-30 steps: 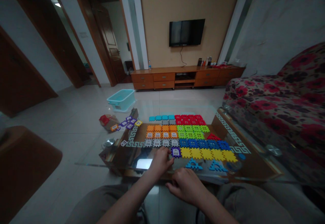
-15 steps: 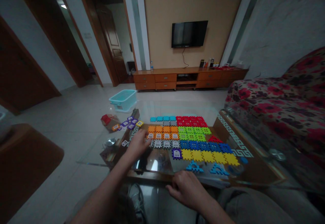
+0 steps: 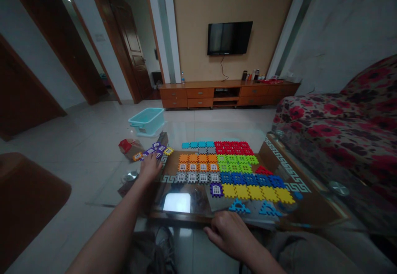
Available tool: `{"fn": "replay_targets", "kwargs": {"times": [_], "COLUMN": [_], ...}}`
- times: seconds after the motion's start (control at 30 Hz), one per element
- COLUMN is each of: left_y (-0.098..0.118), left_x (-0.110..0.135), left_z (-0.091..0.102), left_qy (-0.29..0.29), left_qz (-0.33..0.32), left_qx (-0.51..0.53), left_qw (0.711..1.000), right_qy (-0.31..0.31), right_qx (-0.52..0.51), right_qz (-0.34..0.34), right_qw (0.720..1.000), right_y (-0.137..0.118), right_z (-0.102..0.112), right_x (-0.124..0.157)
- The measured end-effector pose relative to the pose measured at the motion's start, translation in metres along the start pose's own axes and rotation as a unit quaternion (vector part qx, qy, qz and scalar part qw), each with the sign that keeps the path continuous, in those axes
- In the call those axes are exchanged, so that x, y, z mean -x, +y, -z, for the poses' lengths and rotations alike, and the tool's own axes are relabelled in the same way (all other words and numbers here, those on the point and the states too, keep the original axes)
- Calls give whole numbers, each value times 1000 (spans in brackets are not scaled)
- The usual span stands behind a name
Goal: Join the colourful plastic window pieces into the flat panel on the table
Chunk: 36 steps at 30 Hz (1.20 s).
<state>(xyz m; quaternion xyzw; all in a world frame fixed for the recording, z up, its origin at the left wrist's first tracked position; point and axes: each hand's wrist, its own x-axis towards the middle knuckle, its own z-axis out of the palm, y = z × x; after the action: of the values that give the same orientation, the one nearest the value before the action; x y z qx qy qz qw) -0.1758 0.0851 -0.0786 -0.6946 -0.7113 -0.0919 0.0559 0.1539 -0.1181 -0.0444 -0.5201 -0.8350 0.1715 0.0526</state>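
The left hand (image 3: 149, 169) stretches out over the far-left corner of the worktop (image 3: 287, 168), a glass top with a Greek-key border. Its fingers are extended and slightly parted, right at a loose heap of purple and orange window tiles (image 3: 153, 153) at 10 o'clock from the layout; whether it has hold of one cannot be told. The right hand (image 3: 228, 236) lies curled loosely at the near edge of the glass at 6 o'clock, with no tile showing in it, just beside two blue triangular pieces (image 3: 238, 206).

The interlocking plastic tiles lie flat in colour blocks. At 12 o'clock are cyan tiles (image 3: 197, 144) and red tiles (image 3: 232, 147). Through the middle run orange tiles (image 3: 196, 160), green tiles (image 3: 235, 162), grey window tiles (image 3: 195, 177) and blue tiles (image 3: 248, 178). Yellow tiles (image 3: 257, 192) sit at 4 o'clock, beside a single purple window tile (image 3: 216, 190).

A teal plastic basket (image 3: 146, 121) stands on the floor at 11 o'clock, and a red packet (image 3: 127, 145) lies just beside the heap. The bottle labels on the wooden TV cabinet (image 3: 229, 94) are too small to read.
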Motion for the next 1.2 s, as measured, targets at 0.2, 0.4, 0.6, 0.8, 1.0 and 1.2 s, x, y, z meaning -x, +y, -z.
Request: {"fn": "replay_targets", "kwargs": {"times": [0.2, 0.4, 0.6, 0.8, 1.0, 1.2], "left_y": [8, 5, 1, 1, 2, 4], "left_x": [-7, -9, -11, -10, -11, -12], "left_z": [-6, -13, -17, -17, -16, -9], "left_qy": [1, 15, 24, -2, -7, -7], "left_qz": [11, 19, 34, 40, 42, 63], "left_qx": [-18, -12, -6, -8, 8, 40], "left_qw": [1000, 1000, 999, 999, 999, 997], "right_qy": [-1, 1, -1, -7, -3, -3], "right_qx": [-6, -1, -10, -9, -8, -6], "right_qz": [-6, -9, -9, -12, -7, -5], "right_qw": [1000, 1000, 1000, 1000, 1000, 1000], "right_y": [2, 2, 1, 1, 4, 4], "right_z": [-1, -1, 2, 2, -3, -3], "right_x": [-1, -1, 1, 1, 0, 0]}}
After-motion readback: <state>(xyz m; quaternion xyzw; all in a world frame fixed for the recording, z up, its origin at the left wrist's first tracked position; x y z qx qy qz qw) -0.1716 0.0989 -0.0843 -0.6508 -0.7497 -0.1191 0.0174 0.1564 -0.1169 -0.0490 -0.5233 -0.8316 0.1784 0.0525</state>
